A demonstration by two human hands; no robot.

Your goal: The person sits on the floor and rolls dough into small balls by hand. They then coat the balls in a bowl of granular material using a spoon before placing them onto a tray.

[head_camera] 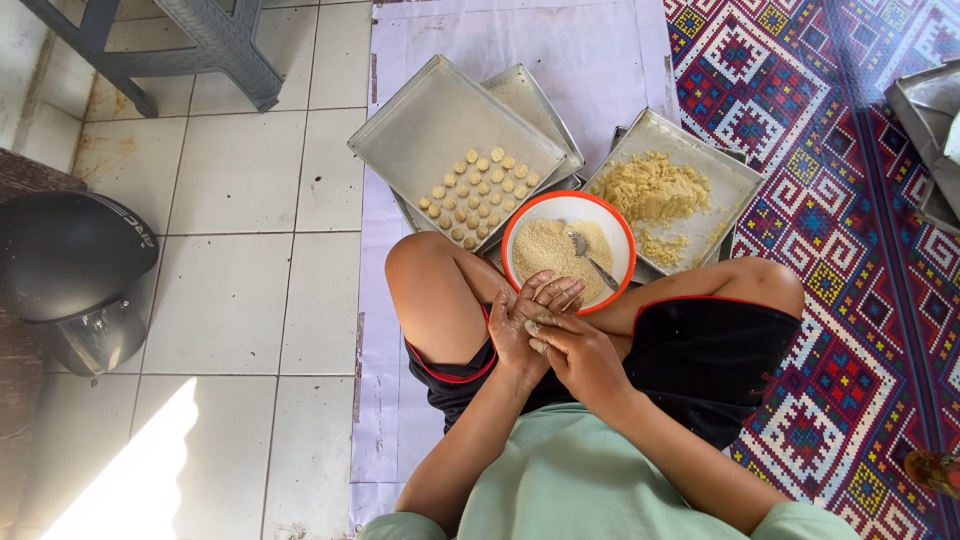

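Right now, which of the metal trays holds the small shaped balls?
The left tray, with rows of small round balls in its near corner. The right tray holds only a loose crumbly heap.

I see no packages, signs or screens around me. The only label is small white lettering on the rounded black motorcycle helmet (70, 255), lying on the tiled floor (250, 200) far to my left.

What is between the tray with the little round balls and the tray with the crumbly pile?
In the head view, the orange-rimmed bowl of crumbs with a spoon sits between the ball tray and the crumbly-pile tray, just beyond the pressed-together hands.
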